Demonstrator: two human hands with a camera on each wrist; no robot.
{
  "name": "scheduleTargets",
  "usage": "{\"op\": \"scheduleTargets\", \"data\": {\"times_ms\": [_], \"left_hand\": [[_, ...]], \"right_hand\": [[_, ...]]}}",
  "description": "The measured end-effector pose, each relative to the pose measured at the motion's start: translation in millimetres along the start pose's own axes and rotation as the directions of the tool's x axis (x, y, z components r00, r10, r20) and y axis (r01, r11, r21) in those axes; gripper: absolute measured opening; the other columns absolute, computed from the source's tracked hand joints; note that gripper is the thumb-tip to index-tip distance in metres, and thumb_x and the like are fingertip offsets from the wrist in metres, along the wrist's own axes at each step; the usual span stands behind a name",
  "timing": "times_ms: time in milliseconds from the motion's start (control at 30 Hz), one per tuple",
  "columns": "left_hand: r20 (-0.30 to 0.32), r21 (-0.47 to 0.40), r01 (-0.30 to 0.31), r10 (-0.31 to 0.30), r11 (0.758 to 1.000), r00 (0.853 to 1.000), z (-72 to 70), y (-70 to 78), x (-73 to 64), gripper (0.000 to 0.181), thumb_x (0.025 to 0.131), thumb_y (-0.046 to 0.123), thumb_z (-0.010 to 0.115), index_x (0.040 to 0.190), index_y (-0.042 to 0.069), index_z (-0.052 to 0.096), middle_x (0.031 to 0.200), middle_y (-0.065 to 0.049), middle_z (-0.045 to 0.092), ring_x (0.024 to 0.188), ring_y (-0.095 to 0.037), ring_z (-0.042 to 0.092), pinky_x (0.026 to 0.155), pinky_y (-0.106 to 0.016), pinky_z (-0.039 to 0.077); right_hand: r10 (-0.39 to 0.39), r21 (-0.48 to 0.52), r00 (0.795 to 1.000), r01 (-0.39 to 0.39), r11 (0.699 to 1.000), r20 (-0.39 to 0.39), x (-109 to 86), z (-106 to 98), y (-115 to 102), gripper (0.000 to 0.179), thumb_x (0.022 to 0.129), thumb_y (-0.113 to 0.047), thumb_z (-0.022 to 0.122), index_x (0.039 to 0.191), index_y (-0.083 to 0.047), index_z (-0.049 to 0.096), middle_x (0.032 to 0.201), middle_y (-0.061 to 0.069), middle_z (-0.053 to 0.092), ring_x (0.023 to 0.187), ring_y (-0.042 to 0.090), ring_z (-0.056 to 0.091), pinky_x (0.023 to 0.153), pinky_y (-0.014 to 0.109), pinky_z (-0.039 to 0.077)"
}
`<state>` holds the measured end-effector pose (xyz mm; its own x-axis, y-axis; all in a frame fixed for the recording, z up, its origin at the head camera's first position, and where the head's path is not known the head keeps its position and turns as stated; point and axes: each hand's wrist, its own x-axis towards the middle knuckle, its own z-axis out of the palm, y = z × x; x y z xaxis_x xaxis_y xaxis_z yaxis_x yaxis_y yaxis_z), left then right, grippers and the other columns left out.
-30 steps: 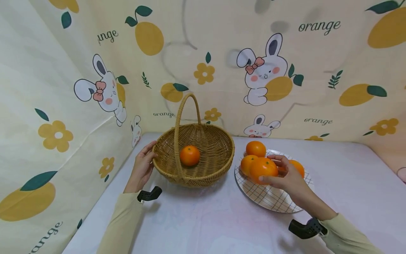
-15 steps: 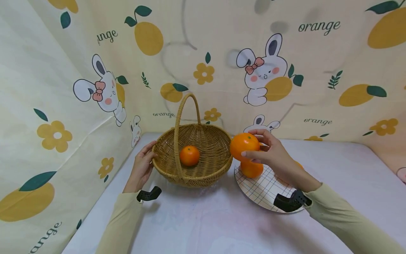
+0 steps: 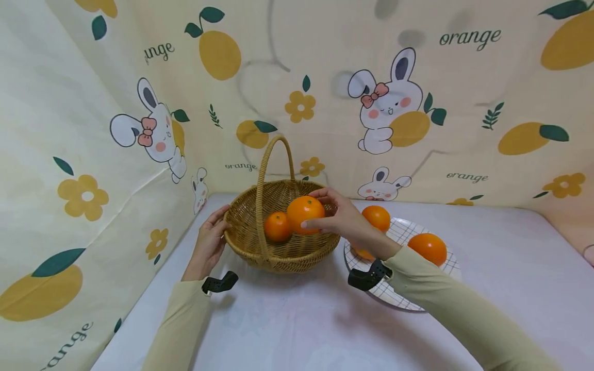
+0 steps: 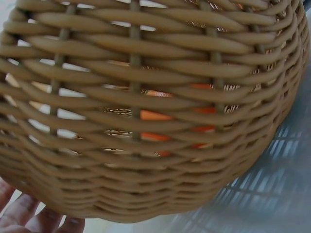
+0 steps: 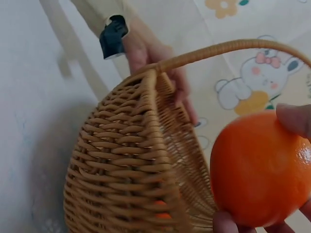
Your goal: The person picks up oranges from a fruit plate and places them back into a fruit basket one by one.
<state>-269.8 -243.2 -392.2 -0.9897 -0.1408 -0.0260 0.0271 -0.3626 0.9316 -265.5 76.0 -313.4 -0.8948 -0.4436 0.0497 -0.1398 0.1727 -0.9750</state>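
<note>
My right hand (image 3: 345,219) pinches a large orange (image 3: 305,212) between thumb and fingers, over the right part of the wicker basket (image 3: 297,264). A second orange (image 3: 277,227) lies inside the basket, just left of the held one. On the basket's left rim, my left hand (image 3: 211,243) grips with fingers over the edge. In the right wrist view the held orange (image 5: 260,170) fills the lower right, beside the basket's side wall (image 5: 121,160). The left wrist view is filled by the basket's weave (image 4: 146,102), with orange colour showing through the gaps.
Right of the basket stands a round white checked plate (image 3: 408,226). It bears an orange (image 3: 377,218) at the back, another orange (image 3: 427,249) at right and one partly hidden behind my right wrist. The basket's tall handle (image 3: 261,201) arches over it. A printed cloth (image 3: 334,31) hangs behind.
My right hand has lifted the orange off the plate and carried it left to over the basket. The left hand has stayed on the rim.
</note>
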Motion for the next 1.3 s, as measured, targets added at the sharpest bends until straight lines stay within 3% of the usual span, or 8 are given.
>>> {"op": "scheduleTargets", "data": {"times_ms": [100,433,600,800,1000,1300], "left_hand": [[0.012,0.001,-0.004,0.004,1.0,1.0,0.4,-0.7,0.6,0.058,0.091,-0.011,0.042,0.148,0.001,0.036,0.148,-0.015,0.037,0.13,-0.028,0.037,0.091,-0.029,0.047],[0.009,0.003,-0.006,0.006,1.0,1.0,0.2,-3.1,3.5,0.058,0.091,-0.011,0.043,0.147,0.002,0.038,0.148,-0.013,0.038,0.129,-0.026,0.039,0.096,-0.032,0.044],[0.008,0.002,-0.002,0.002,1.0,1.0,-0.1,-4.4,4.9,0.058,0.091,-0.011,0.043,0.147,0.001,0.037,0.149,-0.013,0.037,0.131,-0.024,0.038,0.098,-0.033,0.042],[0.011,-0.012,-0.012,0.012,1.0,1.0,-0.9,-4.0,3.9,0.058,0.091,-0.012,0.042,0.147,0.001,0.037,0.149,-0.013,0.037,0.13,-0.026,0.037,0.095,-0.03,0.044],[0.009,-0.012,-0.017,0.017,1.0,1.0,-1.5,-3.0,3.0,0.058,0.091,-0.012,0.041,0.147,0.001,0.037,0.149,-0.014,0.037,0.131,-0.027,0.037,0.091,-0.027,0.047],[0.007,-0.011,-0.012,0.012,1.0,1.0,0.0,-2.0,2.1,0.058,0.091,-0.012,0.042,0.147,0.0,0.036,0.15,-0.013,0.035,0.133,-0.026,0.036,0.102,-0.036,0.039]], "right_hand": [[0.013,0.015,1.0,-0.014,1.0,0.02,10.6,9.4,8.7,0.062,0.076,-0.02,0.083,0.129,-0.015,0.052,0.126,0.012,0.05,0.109,0.03,0.053,0.084,0.044,0.052],[-0.012,-0.148,0.998,0.021,0.989,0.06,37.9,29.8,25.8,0.062,0.071,-0.019,0.086,0.126,-0.015,0.057,0.124,0.006,0.056,0.109,0.026,0.054,0.087,0.039,0.049],[0.04,-0.222,0.993,-0.015,0.975,0.108,47.6,35.7,30.2,0.063,0.068,-0.022,0.089,0.122,-0.016,0.059,0.12,0.006,0.057,0.107,0.024,0.053,0.088,0.037,0.047],[0.087,-0.343,0.983,-0.026,0.939,0.164,54.0,43.4,31.7,0.062,0.066,-0.023,0.09,0.119,-0.015,0.058,0.121,0.008,0.057,0.11,0.024,0.052,0.093,0.039,0.042],[0.116,-0.44,0.977,-0.026,0.898,0.178,61.9,49.4,35.8,0.06,0.065,-0.024,0.09,0.114,-0.014,0.059,0.119,0.007,0.06,0.107,0.022,0.055,0.09,0.036,0.044],[0.166,-0.548,0.959,-0.013,0.837,0.231,63.8,51.4,38.7,0.061,0.067,-0.021,0.09,0.118,-0.012,0.057,0.122,0.01,0.058,0.109,0.023,0.053,0.093,0.035,0.043]]}}
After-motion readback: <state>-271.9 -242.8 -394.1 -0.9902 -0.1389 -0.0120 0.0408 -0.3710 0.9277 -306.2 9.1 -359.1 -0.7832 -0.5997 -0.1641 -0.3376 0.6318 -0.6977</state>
